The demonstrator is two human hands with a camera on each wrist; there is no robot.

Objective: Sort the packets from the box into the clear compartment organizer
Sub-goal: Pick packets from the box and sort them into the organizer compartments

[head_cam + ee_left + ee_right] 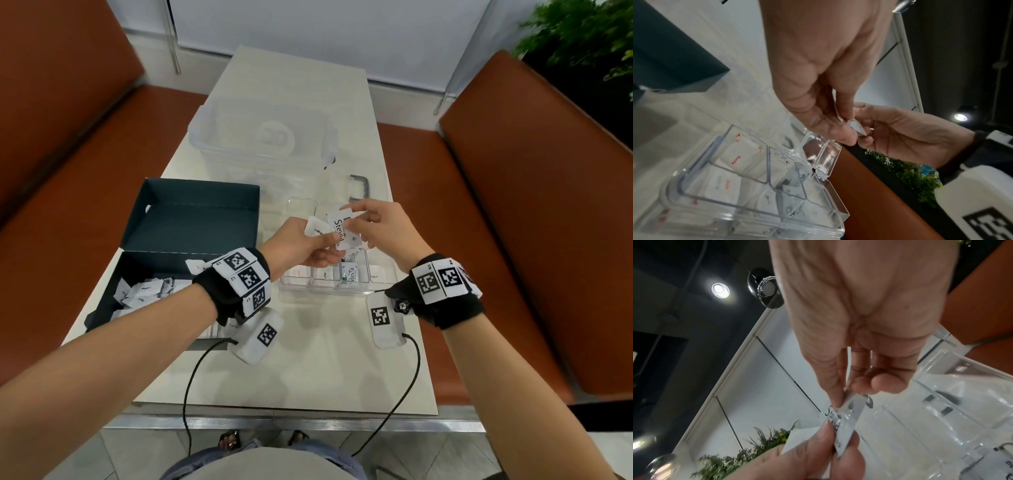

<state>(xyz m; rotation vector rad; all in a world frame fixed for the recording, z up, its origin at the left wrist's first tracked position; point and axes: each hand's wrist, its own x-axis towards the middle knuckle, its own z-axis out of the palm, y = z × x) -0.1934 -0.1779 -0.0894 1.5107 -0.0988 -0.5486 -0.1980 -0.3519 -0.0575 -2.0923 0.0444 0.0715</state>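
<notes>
A: Where does the sort stand?

B: Partway, I judge. The clear organizer [323,274] at the table's centre already has packets in its near row: salt ones at its 9 o'clock side, a Stevia one in the third cell. The dark box [137,274], at 9 o'clock from the organizer, still holds a heap of loose packets [144,291], so plenty is left.

A: And the hands?

B: They meet above the organizer. The left hand [298,246] grasps a few packets, among them a Stevia packet [340,229]. The right hand [380,229] pinches that packet's far end between thumb and fingertips, seemingly taking it over.

A: Room to move?

B: The cells stand open straight below the hands, nothing in between. At 12 o'clock sits a clear lidded tub [263,144], well apart. The organizer's right wall lies close to the table [298,370] edge at 3 o'clock, with the orange bench [513,240] beyond; a packet dropped wide there could slide off. The box's raised lid at 10 o'clock stays clear of the hands.
</notes>
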